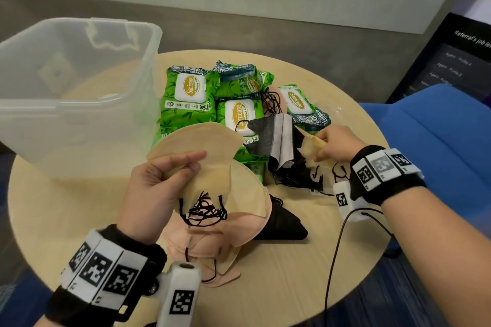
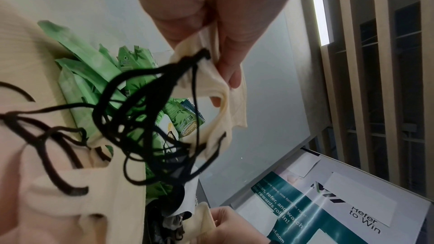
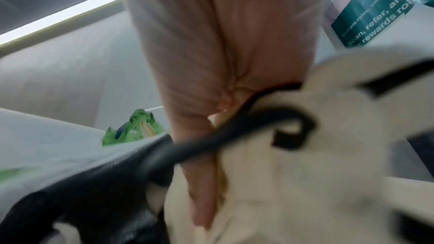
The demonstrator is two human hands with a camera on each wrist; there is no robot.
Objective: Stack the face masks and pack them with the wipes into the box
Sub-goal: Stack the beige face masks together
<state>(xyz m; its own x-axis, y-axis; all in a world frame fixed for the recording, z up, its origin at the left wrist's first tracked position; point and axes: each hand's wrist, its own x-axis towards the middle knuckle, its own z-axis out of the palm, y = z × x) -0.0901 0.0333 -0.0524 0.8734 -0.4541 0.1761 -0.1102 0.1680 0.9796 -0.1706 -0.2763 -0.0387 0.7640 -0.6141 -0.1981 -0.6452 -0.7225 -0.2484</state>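
My left hand [image 1: 170,175] pinches a beige face mask [image 1: 196,141] and holds it up over a pile of beige and pink masks [image 1: 212,231] with tangled black ear loops [image 1: 204,211]. In the left wrist view the fingers [image 2: 230,58] grip the beige mask [image 2: 225,99] above the loops [image 2: 145,118]. My right hand [image 1: 329,145] pinches another beige mask [image 1: 309,147] at the edge of a heap of black masks [image 1: 281,151]. The right wrist view is blurred; the beige mask [image 3: 305,173] fills it. Green wipes packs [image 1: 212,93] lie behind. The clear plastic box [image 1: 77,93] stands at the left.
Everything sits on a round wooden table [image 1: 292,273]. A folded black mask [image 1: 281,225] lies near the pile. A black cable [image 1: 337,252] runs from my right wrist across the table. A blue chair [image 1: 438,146] and a dark screen [image 1: 451,61] stand at the right.
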